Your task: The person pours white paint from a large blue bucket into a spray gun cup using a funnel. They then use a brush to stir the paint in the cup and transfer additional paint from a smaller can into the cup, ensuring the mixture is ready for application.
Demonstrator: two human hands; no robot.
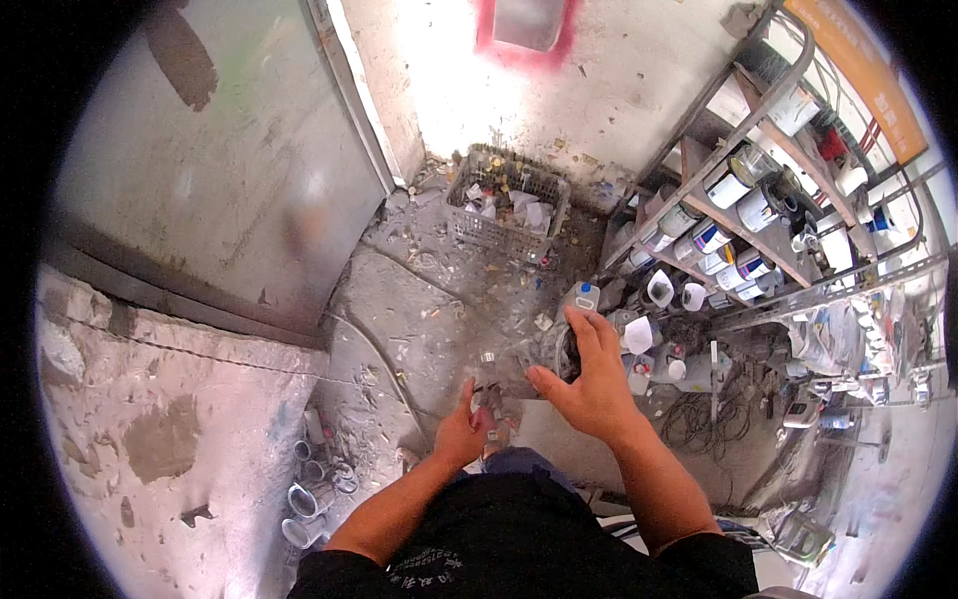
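My left hand (461, 435) is in front of my body, low in the middle of the view. One finger points away from me and the thumb is apart from it; the other fingers are partly hidden, and I see nothing held. To its right, my right hand (596, 384) reaches further forward, thumb and fingers spread wide with nothing visible gripped. Behind the gap between them is a dark-mouthed container (569, 355). Just beyond the fingertips stands a pale jug with a blue cap (582, 296). My feet (496, 424) show below, between the hands.
A metal rack (718, 215) of paint cans stands at the right. A plastic crate (507, 205) with rubbish sits by the far wall. Coiled wire (704, 424) lies right, a hose (384, 359) left. Used cups (304, 499) lie at lower left beside the rough wall (160, 399).
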